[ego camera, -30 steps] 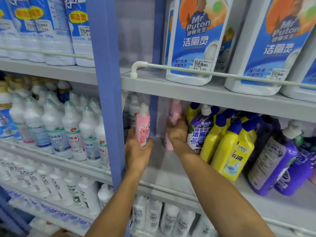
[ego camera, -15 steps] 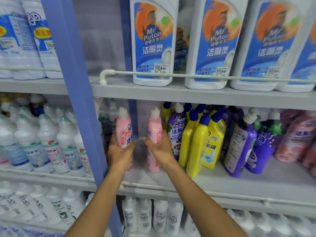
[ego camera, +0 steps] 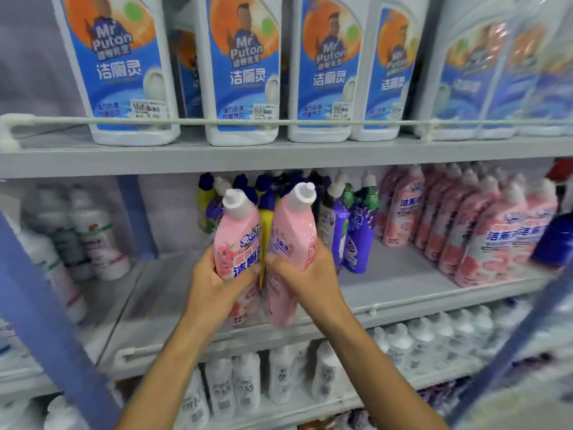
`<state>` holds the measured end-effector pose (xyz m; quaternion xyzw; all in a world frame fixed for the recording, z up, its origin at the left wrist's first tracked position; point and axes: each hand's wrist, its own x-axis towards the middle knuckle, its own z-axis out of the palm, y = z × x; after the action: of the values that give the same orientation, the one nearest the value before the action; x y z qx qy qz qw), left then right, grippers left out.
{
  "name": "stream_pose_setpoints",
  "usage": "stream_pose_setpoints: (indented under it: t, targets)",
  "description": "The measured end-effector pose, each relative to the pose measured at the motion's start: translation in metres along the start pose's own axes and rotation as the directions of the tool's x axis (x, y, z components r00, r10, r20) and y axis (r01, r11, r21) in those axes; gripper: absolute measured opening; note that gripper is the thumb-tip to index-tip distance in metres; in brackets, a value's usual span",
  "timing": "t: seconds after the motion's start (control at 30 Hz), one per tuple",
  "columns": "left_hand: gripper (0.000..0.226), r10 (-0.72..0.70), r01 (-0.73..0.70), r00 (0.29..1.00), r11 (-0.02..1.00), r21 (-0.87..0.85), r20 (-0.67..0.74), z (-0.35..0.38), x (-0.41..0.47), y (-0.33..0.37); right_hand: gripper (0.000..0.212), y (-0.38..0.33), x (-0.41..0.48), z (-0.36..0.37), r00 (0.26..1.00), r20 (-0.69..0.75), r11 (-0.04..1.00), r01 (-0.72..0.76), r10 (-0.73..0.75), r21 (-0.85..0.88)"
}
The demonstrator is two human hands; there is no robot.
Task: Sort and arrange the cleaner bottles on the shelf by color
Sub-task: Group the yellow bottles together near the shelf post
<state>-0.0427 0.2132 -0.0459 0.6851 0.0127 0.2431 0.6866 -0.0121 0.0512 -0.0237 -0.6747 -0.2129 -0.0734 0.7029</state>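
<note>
A blue post (ego camera: 49, 321) crosses the far left, with white bottles (ego camera: 93, 240) behind it on the middle shelf (ego camera: 403, 283). The left hand (ego camera: 214, 287) grips the left pink bottle (ego camera: 237, 240), with its fingers curled round the body. Just beside it, the right hand (ego camera: 310, 274) grips the right pink bottle (ego camera: 294, 225) the same way. Both bottles are held roughly upright before the shelf's front edge. Their caps lean slightly apart and their lower bodies are close together. A yellow bottle (ego camera: 266, 228) shows in the gap between them. Further right stand purple bottles (ego camera: 356, 234), then a packed pink row (ego camera: 483, 234). Jugs (ego camera: 124, 72) with blue labels line the top shelf (ego camera: 279, 156). Small bottles (ego camera: 248, 383) in white fill the shelf below.
</note>
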Motion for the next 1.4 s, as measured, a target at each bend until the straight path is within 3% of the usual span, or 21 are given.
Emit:
stream_pose_setpoints:
  t: [0.13, 0.3, 0.5, 0.67, 0.77, 0.83, 0.97, 1.07, 1.17, 1.27, 1.4]
  targets:
    - [0.042, 0.000, 0.007, 0.992, 0.998, -0.057, 0.130, 0.071, 0.004, -0.014, 0.027, -0.001, -0.001, -0.075, 0.974, -0.226, 0.999, -0.024, 0.015, -0.039]
    - [0.038, -0.014, 0.044, 0.950, 0.995, -0.091, 0.313, 0.165, 0.016, -0.022, 0.026, 0.008, 0.019, -0.154, 0.874, -0.485, 0.996, -0.037, -0.009, -0.085]
    - [0.033, -0.097, 0.102, 0.928, 0.995, 0.004, 0.359, 0.248, 0.043, -0.062, 0.035, 0.042, 0.068, -0.233, 0.806, -0.588, 0.957, -0.113, -0.070, -0.268]
    - [0.057, -0.159, 0.137, 0.947, 0.986, 0.097, 0.279, 0.293, 0.062, -0.082, 0.046, 0.076, 0.090, -0.271, 0.797, -0.603, 0.925, -0.201, -0.036, -0.322]
    - [0.043, -0.169, 0.144, 0.943, 0.984, 0.108, 0.286, 0.315, 0.075, -0.087, 0.046, 0.085, 0.099, -0.284, 0.809, -0.584, 0.928, -0.161, -0.072, -0.337]
    - [0.041, -0.160, 0.134, 0.942, 0.985, 0.108, 0.293, 0.328, 0.081, -0.089, 0.057, 0.089, 0.103, -0.287, 0.835, -0.545, 0.939, -0.119, -0.081, -0.322]
    - [0.072, -0.161, 0.147, 0.952, 0.987, 0.071, 0.262, 0.340, 0.094, -0.095, 0.073, 0.091, 0.098, -0.293, 0.899, -0.436, 0.976, -0.054, -0.044, -0.210]
    - [0.059, -0.153, 0.138, 0.946, 0.988, 0.072, 0.284, 0.346, 0.099, -0.092, 0.074, 0.097, 0.087, -0.305, 0.936, -0.349, 0.976, -0.024, -0.054, -0.215]
    - [0.044, -0.140, 0.120, 0.948, 0.989, 0.087, 0.286, 0.349, 0.094, -0.092, 0.074, 0.099, 0.077, -0.317, 0.931, -0.357, 0.966, -0.020, -0.076, -0.258]
    - [0.049, -0.140, 0.115, 0.981, 0.977, 0.180, 0.134, 0.351, 0.075, -0.096, 0.080, 0.102, 0.069, -0.318, 0.901, -0.421, 0.945, -0.042, -0.104, -0.324]
    - [0.035, 0.050, -0.045, 0.999, 0.932, 0.359, -0.005, 0.352, 0.058, -0.097, 0.084, 0.109, 0.059, -0.313, 0.863, -0.479, 0.909, -0.062, -0.159, -0.412]
